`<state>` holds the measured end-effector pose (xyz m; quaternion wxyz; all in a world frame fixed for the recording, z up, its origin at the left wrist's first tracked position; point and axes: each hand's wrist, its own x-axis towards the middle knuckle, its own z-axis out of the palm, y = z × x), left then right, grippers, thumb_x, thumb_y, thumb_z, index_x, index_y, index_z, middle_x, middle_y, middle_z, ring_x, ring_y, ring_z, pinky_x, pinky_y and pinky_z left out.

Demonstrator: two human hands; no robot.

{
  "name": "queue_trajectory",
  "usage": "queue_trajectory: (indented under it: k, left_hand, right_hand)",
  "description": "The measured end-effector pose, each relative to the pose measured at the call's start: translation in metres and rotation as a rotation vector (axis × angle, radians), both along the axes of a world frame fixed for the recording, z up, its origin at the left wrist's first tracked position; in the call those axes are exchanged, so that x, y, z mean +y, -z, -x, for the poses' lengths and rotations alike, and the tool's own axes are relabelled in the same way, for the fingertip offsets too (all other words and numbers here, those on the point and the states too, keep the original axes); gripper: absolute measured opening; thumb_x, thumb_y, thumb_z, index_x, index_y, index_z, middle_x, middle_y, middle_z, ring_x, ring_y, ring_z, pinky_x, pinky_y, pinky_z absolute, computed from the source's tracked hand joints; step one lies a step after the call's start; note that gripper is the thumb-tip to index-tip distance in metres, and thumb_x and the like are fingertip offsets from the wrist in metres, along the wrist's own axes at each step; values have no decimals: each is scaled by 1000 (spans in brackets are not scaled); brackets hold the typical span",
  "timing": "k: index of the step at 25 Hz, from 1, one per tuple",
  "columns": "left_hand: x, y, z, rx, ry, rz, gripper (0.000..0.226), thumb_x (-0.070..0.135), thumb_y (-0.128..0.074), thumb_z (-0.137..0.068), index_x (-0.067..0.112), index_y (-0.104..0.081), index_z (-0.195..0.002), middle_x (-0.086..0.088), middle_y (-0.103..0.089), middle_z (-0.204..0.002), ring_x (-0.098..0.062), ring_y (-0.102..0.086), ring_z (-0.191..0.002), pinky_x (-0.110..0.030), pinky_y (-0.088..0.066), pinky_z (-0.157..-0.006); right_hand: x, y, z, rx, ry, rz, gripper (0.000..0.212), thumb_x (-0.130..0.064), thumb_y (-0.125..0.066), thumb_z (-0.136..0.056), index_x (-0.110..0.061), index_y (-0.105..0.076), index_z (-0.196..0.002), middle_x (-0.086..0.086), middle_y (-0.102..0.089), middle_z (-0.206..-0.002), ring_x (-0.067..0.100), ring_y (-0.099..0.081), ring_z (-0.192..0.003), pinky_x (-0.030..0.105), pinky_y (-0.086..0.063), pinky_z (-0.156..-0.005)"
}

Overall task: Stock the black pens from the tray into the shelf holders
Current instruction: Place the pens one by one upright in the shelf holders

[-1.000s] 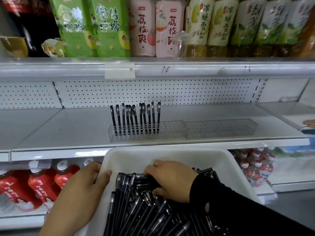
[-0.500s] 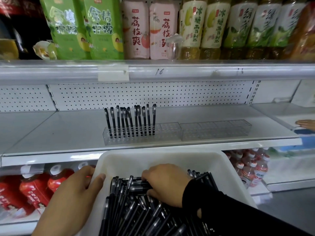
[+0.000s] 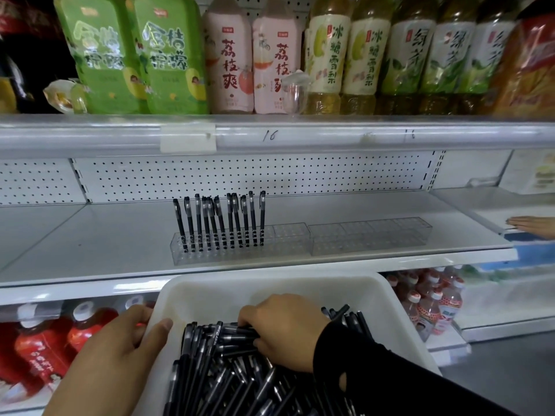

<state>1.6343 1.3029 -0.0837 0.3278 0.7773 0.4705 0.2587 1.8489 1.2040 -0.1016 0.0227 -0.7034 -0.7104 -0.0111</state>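
Our left hand (image 3: 120, 349) grips the white tray (image 3: 270, 285) by its rim, thumb inside; our right hand (image 3: 282, 331) curls onto the black pens (image 3: 228, 373) heaped in it, pinching some; we should lift few, aligned, for the free holes at the right end of the clear holder (image 3: 288, 240) on the shelf (image 3: 105, 235).

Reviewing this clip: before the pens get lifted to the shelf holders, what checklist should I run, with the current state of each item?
1. Tray steadied: ok, the left hand grips the left rim of the tray.
2. Pens in grasp: ok, the right hand curls round some black pens in the pile.
3. Number held: cannot tell, hidden under the fingers.
4. Free slots: ok, the left holder has standing pens but its right end is empty; the right holder holds none.
5. Path up: ok, nothing stands between tray and holders.
6. Another person's hand at far right: ok, apart from the holders.
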Motion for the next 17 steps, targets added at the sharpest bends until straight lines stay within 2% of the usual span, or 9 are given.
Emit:
queue_trajectory:
  k: [4, 7, 12, 15, 17]
  left_hand:
    - [1, 2, -1, 0, -8, -14, 11, 28, -64, -91, 27, -66, -80, 17, -71, -61, -11, -67, -67, -30, -45, -65]
    - [2, 3, -1, -5, -6, 2, 12, 26, -64, -92, 24, -66, -80, 13, -72, -60, -13, -68, -66, -30, -45, -65]
    - [2, 2, 0, -22, -5, 16, 12, 24, -65, -91, 23, -66, -79, 10, -72, -59, -15, -68, -64, -31, -46, -65]
    - [0, 0, 0, -23, 0, 16, 14, 25, -64, -92, 22, -66, -79, 8, -72, -59, -14, -67, -64, -30, -44, -64]
    - [-1, -1, 0, -18, 3, 20, 14, 26, -63, -92, 22, -66, -79, 9, -73, -61, -12, -67, -64, -29, -43, -62]
  right_hand:
    - [0, -4, 1, 60, -24, 4, 29, -17, -57, -91, -20, -57, -120, 10, -68, -100, 34, -63, -88, 39, -51, -71]
    - [0, -8, 2, 120, -33, -16, 27, -27, -61, -93, -24, -59, -120, 6, -68, -104, 29, -61, -95, 38, -49, -77]
    - [-2, -11, 3, 197, -22, -53, 20, -35, -61, -94, -25, -66, -111, 3, -70, -99, 25, -63, -94, 36, -51, -78]
    - [-3, -16, 1, 319, 19, -90, 15, -35, -63, -93, -26, -68, -104, -4, -72, -96, 15, -63, -88, 34, -53, -80]
    - [-4, -20, -1, 477, 77, -121, 12, -35, -66, -91, -27, -69, -100, -8, -71, -91, 3, -59, -73, 28, -51, -73]
